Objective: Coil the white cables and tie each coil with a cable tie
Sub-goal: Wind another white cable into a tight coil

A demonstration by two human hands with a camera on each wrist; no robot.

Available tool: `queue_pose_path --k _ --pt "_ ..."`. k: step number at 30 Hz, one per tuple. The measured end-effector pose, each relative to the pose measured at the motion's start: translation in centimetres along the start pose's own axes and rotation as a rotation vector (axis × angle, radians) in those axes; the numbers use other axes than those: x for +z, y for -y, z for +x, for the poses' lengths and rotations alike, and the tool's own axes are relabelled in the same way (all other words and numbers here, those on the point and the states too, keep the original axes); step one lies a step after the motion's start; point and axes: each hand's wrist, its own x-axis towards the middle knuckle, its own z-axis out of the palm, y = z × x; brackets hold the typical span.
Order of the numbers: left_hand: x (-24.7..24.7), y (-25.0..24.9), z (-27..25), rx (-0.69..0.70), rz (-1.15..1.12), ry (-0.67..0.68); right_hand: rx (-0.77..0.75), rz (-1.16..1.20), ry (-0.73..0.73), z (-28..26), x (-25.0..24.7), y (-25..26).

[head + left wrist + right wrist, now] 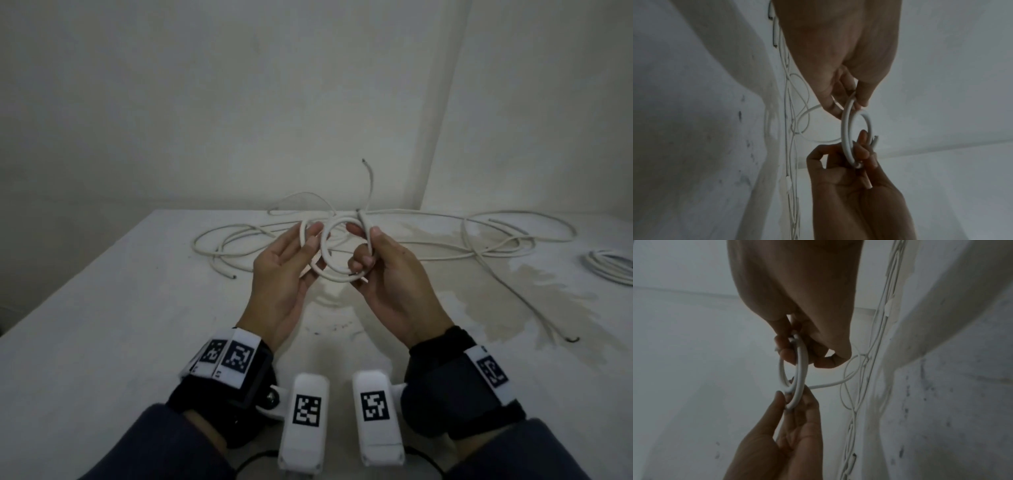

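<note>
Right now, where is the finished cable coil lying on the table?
In the head view, the cable coil lies at the table's far right edge, beyond the right hand, right of the loose cables.

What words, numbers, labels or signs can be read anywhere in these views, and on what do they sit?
No readable words or numbers in any view.
Black-and-white square code markers, patterns only, no letters: on the left wrist band, the right wrist band, and the two white camera housings.
The cable and table show no print.
</note>
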Motion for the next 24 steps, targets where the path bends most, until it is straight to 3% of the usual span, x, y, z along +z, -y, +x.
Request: queue_pose_path --k 13,20,24 --pt "-0.04 -0.17 -0.15 -0.098 -0.012 0.266 0.082 0.075 0.028 -0.28 0.02 0.18" --pt "0.16 -0.65 -0.20 -0.161 -0.126 0.317 0.024 0.086 0.056 -0.59 0.14 0.52" --pt "0.11 -0.82 -0.17 -0.180 0.013 0.291 0.031 -0.009 0.095 -0.60 0.15 0.20"
